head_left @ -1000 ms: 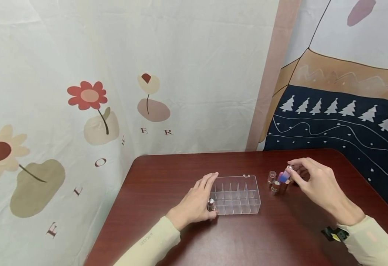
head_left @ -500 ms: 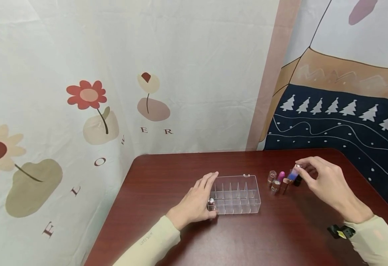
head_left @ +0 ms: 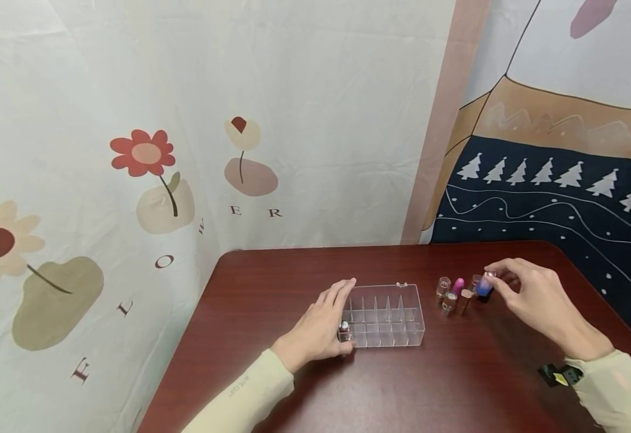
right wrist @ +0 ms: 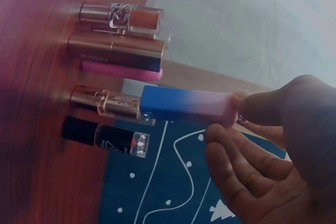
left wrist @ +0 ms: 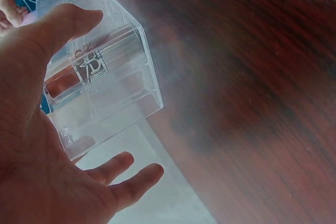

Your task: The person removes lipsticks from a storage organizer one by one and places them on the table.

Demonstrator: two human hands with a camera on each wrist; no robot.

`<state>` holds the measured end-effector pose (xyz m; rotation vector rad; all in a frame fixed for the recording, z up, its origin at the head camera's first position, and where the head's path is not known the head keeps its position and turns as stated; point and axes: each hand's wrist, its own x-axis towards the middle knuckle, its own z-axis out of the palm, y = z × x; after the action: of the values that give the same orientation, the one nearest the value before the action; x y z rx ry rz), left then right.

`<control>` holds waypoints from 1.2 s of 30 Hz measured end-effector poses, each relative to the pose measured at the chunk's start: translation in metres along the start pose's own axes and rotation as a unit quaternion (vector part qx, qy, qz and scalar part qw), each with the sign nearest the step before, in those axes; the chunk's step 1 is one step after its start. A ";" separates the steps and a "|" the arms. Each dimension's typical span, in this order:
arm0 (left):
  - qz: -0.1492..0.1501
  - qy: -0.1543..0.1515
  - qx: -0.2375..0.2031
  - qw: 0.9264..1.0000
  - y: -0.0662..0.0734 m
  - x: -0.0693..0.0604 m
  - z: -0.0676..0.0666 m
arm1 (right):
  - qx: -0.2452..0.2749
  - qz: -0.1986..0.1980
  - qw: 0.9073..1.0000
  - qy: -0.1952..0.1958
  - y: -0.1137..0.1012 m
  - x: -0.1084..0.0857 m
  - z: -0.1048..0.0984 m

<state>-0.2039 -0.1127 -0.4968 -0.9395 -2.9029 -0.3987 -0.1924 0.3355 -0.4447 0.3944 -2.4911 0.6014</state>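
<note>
My left hand (head_left: pixel 315 328) holds the left end of a clear plastic organizer box (head_left: pixel 385 335) on the table, thumb at the front and fingers toward the back. In the left wrist view, two of its fingers stretch out apart from the box, and the others are partly hidden. One lipstick (left wrist: pixel 89 66) occupies the leftmost front compartment. Over at the right, my right hand (head_left: pixel 532 297) pinches a blue-and-pink lipstick tube (right wrist: pixel 189 103) by its pink end. Its blue end hangs just above or beside a black lipstick (right wrist: pixel 100 135) and a rose-gold lipstick (right wrist: pixel 86 100).
More lipsticks stand upright to the right of the box, among them a clear-capped one (head_left: pixel 449 302), a bronze one (head_left: pixel 464 300) and a magenta one (head_left: pixel 458 285). The reddish-brown table (head_left: pixel 272 276) runs up to a flower-printed curtain (head_left: pixel 320 150) and a navy tree-patterned one (head_left: pixel 515 210).
My right hand has moved to the right with the blue-and-pink lipstick tube, away from the magenta and bronze lipsticks, which now show more fully. The left hand stays on the box.
</note>
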 end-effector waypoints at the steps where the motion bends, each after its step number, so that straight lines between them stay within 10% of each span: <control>1: -0.001 0.000 0.000 1.000 0.000 0.000 0.000 | -0.001 0.003 1.000 -0.007 0.001 0.000 0.000; 20: -0.007 -0.002 -0.007 1.000 0.002 -0.002 -0.001 | 0.040 0.045 0.987 -0.149 0.010 -0.003 0.017; 36: -0.003 0.000 -0.003 1.000 0.001 -0.002 0.001 | 0.023 0.040 0.988 -0.149 0.016 -0.004 0.026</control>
<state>-0.2016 -0.1126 -0.4975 -0.9332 -2.9073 -0.4080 -0.2064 0.3367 -0.4719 0.4323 -2.7931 0.6761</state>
